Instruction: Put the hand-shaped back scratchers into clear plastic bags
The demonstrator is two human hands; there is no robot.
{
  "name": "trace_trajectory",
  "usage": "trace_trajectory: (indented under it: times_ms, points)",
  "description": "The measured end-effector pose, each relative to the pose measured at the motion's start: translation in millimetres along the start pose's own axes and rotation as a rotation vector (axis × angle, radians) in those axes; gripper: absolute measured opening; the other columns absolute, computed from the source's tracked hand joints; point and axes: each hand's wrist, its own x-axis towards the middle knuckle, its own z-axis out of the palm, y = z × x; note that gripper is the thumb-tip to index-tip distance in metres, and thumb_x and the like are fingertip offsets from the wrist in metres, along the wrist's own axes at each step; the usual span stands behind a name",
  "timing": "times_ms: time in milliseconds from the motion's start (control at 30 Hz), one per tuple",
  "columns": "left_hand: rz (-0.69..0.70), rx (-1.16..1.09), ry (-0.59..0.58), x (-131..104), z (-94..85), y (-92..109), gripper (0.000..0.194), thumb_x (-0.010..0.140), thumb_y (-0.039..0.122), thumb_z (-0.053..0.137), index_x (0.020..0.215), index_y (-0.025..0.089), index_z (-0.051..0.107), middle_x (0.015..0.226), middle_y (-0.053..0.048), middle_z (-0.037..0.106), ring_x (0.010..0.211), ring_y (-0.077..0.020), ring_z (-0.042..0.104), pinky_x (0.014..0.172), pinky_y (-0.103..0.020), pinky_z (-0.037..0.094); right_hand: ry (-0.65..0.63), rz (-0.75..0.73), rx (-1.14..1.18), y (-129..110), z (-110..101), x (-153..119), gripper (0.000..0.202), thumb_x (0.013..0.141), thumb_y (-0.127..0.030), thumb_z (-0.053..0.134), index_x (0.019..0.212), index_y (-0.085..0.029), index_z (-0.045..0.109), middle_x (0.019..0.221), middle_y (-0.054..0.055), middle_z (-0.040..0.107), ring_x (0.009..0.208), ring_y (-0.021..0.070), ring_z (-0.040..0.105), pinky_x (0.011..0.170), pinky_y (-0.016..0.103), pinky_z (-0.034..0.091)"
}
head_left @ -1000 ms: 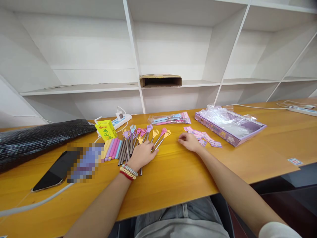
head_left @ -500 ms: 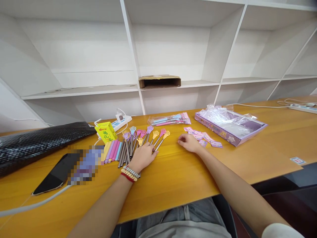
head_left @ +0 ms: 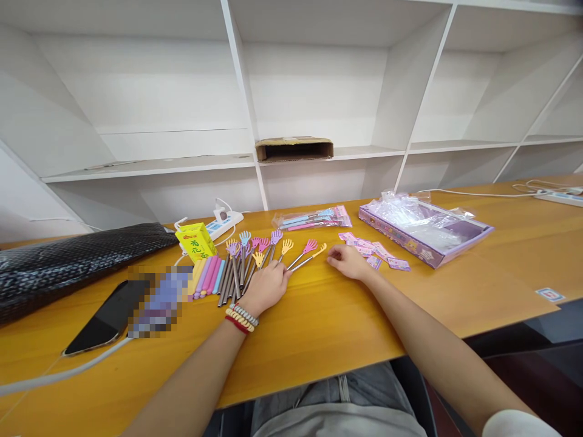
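My left hand (head_left: 266,285) is closed around the shaft of a yellow back scratcher (head_left: 320,249), whose hand-shaped head points right, turned edge-on. Beside it, a pink back scratcher (head_left: 310,246) runs partly under the same hand; whether it is gripped I cannot tell. Several more metal-shafted back scratchers, such as a blue one (head_left: 245,238) and a purple one (head_left: 276,237), lie in a pile, partly hidden behind the hand. My right hand (head_left: 346,262) rests on the table with curled fingers and nothing visible in them, beside small printed cards (head_left: 382,251).
Coloured handle tubes (head_left: 210,276) lie left of the pile, near a yellow drink carton (head_left: 197,241) and a phone (head_left: 109,318). Bagged back scratchers (head_left: 314,218) lie behind. A purple box (head_left: 401,240) with clear plastic stands right. A power strip (head_left: 225,226) sits at the back.
The yellow back scratcher in my left hand has swung to the right and turned edge-on. The pink one's head has shifted right too. My right hand stays in place.
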Motion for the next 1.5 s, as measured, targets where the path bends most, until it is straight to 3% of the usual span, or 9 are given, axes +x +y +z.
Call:
trace_trajectory:
  times_ms: [133, 267, 367, 533, 733, 967, 1200, 1500]
  points:
    - [-0.013, -0.029, 0.016, 1.0, 0.1, 0.1, 0.035, 0.091, 0.037, 0.027, 0.090, 0.016, 0.055, 0.092, -0.009, 0.058, 0.085, -0.0192, 0.058, 0.077, -0.031, 0.042, 0.009, 0.011, 0.042, 1.3, 2.1, 0.0, 0.015, 0.075, -0.021, 0.056, 0.088, -0.015, 0.062, 0.084, 0.005, 0.066, 0.073, 0.0146, 0.060, 0.069, 0.026, 0.044]
    - [0.029, -0.059, 0.036, 0.2, -2.7, 2.0, 0.034, 0.092, 0.035, 0.026, 0.090, 0.017, 0.054, 0.092, -0.008, 0.057, 0.085, -0.0184, 0.057, 0.077, -0.031, 0.041, 0.066, 0.014, 0.145, 0.5, 3.3, -1.0, 0.039, 0.078, -0.029, 0.055, 0.114, -0.015, 0.050, 0.086, 0.005, 0.065, 0.077, 0.0147, 0.060, 0.072, 0.028, 0.045]
    - [0.034, -0.081, 0.054, -0.3, -4.8, 3.6, 0.033, 0.092, 0.034, 0.026, 0.092, 0.017, 0.054, 0.092, -0.007, 0.058, 0.082, -0.0182, 0.056, 0.075, -0.031, 0.041, 0.098, 0.000, 0.179, -1.3, 2.4, -1.8, 0.051, 0.078, -0.037, 0.056, 0.121, -0.015, 0.042, 0.089, 0.006, 0.063, 0.079, 0.0153, 0.058, 0.073, 0.029, 0.045]
    - [0.010, -0.137, 0.091, 0.3, -5.9, 2.9, 0.031, 0.092, 0.031, 0.026, 0.091, 0.017, 0.054, 0.091, -0.007, 0.060, 0.082, -0.0178, 0.055, 0.074, -0.030, 0.040, 0.129, -0.048, 0.120, 0.4, 1.6, -1.4, 0.051, 0.072, -0.035, 0.062, 0.117, -0.016, 0.047, 0.090, 0.005, 0.058, 0.078, 0.0157, 0.055, 0.073, 0.031, 0.044]
    - [-0.025, -0.171, 0.156, 0.9, -6.2, 2.3, 0.036, 0.092, 0.034, 0.024, 0.075, 0.019, 0.051, 0.078, -0.004, 0.060, 0.072, -0.0160, 0.055, 0.065, -0.028, 0.037, 0.162, -0.079, 0.036, 2.7, 0.5, -0.4, 0.052, 0.066, -0.029, 0.068, 0.114, -0.016, 0.052, 0.088, 0.004, 0.055, 0.079, 0.0166, 0.052, 0.075, 0.031, 0.044]
    - [-0.023, -0.256, 0.186, 0.3, -9.6, 4.0, 0.041, 0.092, 0.037, 0.024, 0.065, 0.019, 0.049, 0.064, -0.002, 0.057, 0.061, -0.0142, 0.052, 0.058, -0.026, 0.034, 0.213, -0.117, 0.008, 0.2, -1.6, -0.1, 0.034, 0.074, -0.028, 0.061, 0.106, -0.016, 0.058, 0.091, 0.007, 0.055, 0.081, 0.0170, 0.052, 0.077, 0.030, 0.043]
    - [-0.037, -0.299, 0.178, -3.1, -9.9, 2.3, 0.034, 0.084, 0.047, 0.041, 0.098, 0.021, 0.057, 0.071, -0.001, 0.063, 0.067, -0.0156, 0.058, 0.063, -0.025, 0.039, 0.205, -0.141, 0.000, -2.0, -2.2, -0.2, 0.029, 0.079, -0.033, 0.056, 0.101, -0.015, 0.062, 0.084, 0.006, 0.059, 0.077, 0.0168, 0.053, 0.073, 0.029, 0.041]
    - [0.051, -0.241, 0.119, -2.5, -8.2, -0.1, 0.034, 0.091, 0.041, 0.030, 0.093, 0.022, 0.058, 0.086, -0.003, 0.066, 0.080, -0.0171, 0.061, 0.072, -0.027, 0.041, 0.258, -0.115, 0.015, -6.3, -5.2, 0.0, 0.027, 0.086, -0.035, 0.043, 0.073, -0.017, 0.059, 0.066, 0.002, 0.058, 0.061, 0.0142, 0.049, 0.058, 0.026, 0.036]
